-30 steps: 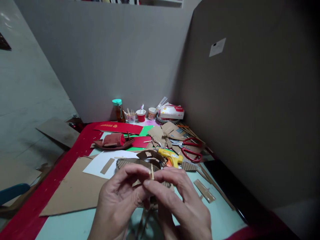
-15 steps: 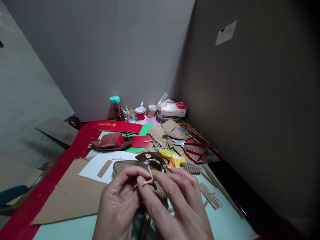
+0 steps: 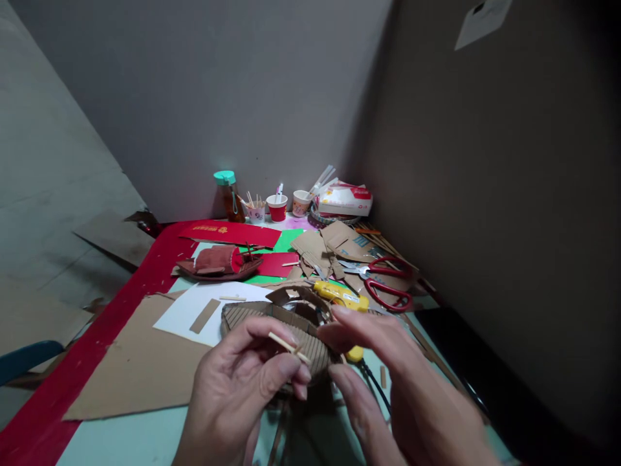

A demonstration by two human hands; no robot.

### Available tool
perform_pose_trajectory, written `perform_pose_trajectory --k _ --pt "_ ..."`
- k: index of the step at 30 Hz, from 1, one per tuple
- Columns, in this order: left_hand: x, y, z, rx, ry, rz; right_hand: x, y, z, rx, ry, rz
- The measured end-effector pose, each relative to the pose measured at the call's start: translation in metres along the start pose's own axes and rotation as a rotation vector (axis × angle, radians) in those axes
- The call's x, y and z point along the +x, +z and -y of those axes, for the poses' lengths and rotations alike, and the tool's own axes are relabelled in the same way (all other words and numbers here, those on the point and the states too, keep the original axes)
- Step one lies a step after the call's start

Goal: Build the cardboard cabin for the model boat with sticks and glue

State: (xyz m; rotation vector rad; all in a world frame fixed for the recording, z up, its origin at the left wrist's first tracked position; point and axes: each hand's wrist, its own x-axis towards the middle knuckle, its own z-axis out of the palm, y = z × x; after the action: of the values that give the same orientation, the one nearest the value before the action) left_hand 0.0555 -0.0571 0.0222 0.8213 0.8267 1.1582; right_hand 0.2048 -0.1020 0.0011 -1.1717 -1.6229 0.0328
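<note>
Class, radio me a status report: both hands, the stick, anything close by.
Left hand pinches thin wooden stick. Right hand open beside it, holding nothing. Cardboard boat model directly behind; yellow glue gun beyond.

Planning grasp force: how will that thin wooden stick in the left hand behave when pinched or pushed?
The stick looks splinter-thin, so probably very light and snaps easily. Left hand holds it by fingertip pinch alone; likely stiff. Round-looking, so may roll on the table.

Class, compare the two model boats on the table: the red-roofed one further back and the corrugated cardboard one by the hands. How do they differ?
The red-roofed boat is dark brown and smaller in view; the cardboard boat is plain tan, ribbed. The red-roofed boat lies untouched further back; the cardboard boat sits just behind the left hand, which pinches a thin stick. Both have curved hulls.
</note>
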Motion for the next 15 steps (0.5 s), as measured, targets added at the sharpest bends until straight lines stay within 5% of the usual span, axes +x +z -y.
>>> perform_pose_trajectory --k 7,15 --pt "0.0 0.002 -0.003 -0.031 -0.106 0.043 0.02 0.001 0.003 0.294 0.125 0.074" --pt "-0.006 0.005 0.004 0.011 -0.065 -0.05 0.004 0.016 0.006 0.229 0.113 -0.055"
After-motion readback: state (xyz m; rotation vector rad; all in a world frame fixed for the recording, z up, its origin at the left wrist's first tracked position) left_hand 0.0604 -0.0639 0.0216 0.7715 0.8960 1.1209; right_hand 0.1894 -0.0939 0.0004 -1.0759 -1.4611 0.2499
